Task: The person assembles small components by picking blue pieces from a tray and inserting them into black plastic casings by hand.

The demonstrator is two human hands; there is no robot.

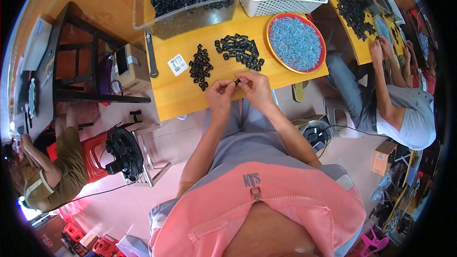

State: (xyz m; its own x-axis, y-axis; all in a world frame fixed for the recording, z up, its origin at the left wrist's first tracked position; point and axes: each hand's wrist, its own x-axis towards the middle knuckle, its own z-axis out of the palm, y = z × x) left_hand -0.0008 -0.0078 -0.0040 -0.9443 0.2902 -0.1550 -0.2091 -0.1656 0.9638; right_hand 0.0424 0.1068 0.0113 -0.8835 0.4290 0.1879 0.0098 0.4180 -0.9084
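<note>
My left hand [220, 96] and my right hand [258, 89] meet at the front edge of the yellow table, fingertips pinched together around one small black plastic part [237, 82]. Its exact shape is mostly covered by my fingers. Just beyond the left hand lies a pile of small black pieces [200, 66]. Past the right hand, a looser group of thicker, cylinder-like black pieces [236, 49] is spread on the tabletop. A red-and-yellow round tray [324, 57] full of tiny clear bluish pieces [295, 43] stands to the right.
A clear bin [190, 16] and a white perforated basket [281, 6], both holding black parts, line the back of the table [176, 102]. A white printed label [178, 64] and a dark long-handled tool [151, 57] lie at left. Other people sit at both sides. A black fan [124, 154] stands lower left.
</note>
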